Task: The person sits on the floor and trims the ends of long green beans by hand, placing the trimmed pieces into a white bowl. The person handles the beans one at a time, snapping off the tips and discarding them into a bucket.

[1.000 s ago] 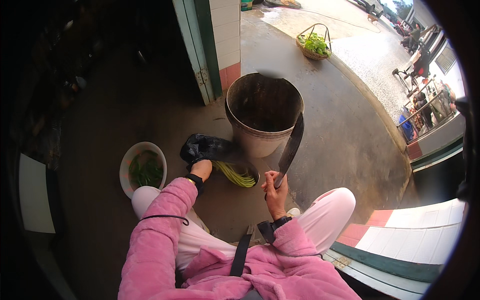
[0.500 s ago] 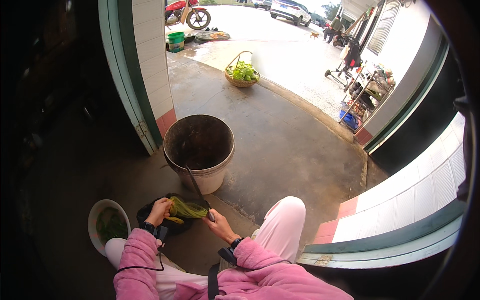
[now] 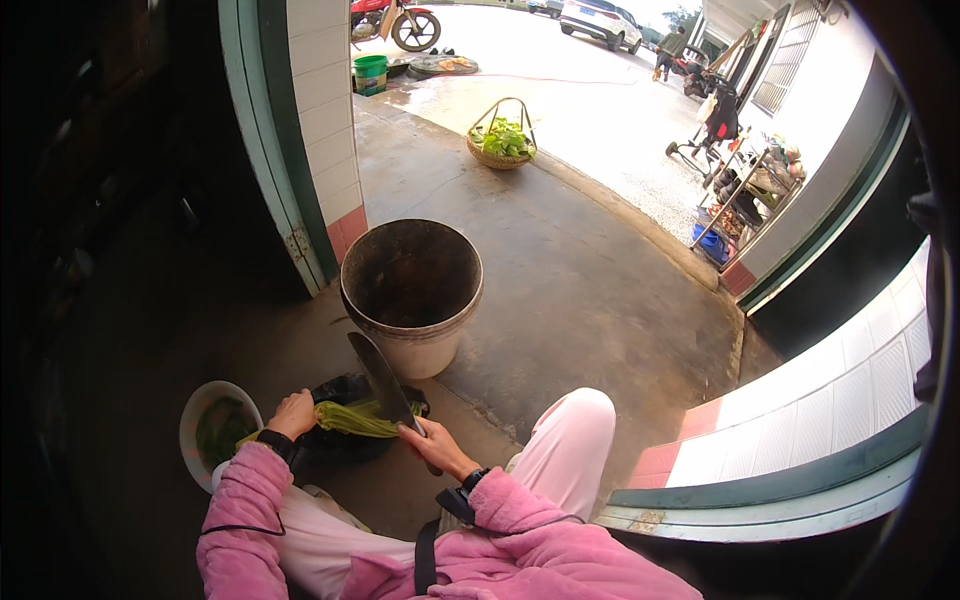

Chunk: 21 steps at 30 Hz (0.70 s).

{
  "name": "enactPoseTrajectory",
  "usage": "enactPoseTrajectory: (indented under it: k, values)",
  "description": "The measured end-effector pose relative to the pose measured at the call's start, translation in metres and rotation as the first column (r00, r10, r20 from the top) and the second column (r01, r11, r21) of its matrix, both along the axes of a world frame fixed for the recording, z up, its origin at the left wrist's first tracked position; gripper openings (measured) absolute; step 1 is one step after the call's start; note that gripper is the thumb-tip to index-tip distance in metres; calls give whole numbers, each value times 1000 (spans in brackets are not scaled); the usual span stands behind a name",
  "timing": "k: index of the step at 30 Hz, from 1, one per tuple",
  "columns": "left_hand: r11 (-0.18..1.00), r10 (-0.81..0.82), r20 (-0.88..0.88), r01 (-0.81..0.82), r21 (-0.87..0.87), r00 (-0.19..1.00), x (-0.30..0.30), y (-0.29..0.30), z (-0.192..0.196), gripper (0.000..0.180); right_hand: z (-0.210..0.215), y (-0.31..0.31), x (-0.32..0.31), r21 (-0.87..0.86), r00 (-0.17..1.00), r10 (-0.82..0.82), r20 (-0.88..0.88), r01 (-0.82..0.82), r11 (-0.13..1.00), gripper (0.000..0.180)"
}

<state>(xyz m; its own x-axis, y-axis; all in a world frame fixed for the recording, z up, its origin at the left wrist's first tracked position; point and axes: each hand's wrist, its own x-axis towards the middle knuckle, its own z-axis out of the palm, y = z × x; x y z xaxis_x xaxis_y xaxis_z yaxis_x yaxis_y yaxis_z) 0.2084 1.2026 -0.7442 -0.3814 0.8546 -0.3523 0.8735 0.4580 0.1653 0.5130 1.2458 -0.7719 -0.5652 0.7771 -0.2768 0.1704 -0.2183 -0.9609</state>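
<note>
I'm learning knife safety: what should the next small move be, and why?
Probably steady the green stalks before moving the knife: the left hand grips them, while the right hand holds the knife close to their right part.

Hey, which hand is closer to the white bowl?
Left. The left hand, gripping green stalks, is just right of the white bowl; the right hand, holding the knife, is farther right.
</note>
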Motion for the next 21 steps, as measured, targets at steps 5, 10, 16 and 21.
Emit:
enactPoseTrajectory:
  k: [5, 10, 16, 21]
  values:
    - [973, -69, -127, 39, -227, 989, -30, -25, -6, 25, -2, -5, -18, -60, 994, -23, 106, 29, 998, 26]
    - [979, 1, 95, 18, -201, 995, -44, -37, -4, 25, 3, -21, -27, -345, 988, 147, -41, -152, 926, 19]
    - [993, -33, 119, 47, -111, 992, -38, -49, 4, 25, 19, -30, -41, -434, 964, 263, -35, -252, 865, 16]
    - [998, -43, 140, 47, -29, 989, -35, -52, 1, 25, 19, -35, -45, -412, 936, 346, -61, -340, 846, 16]
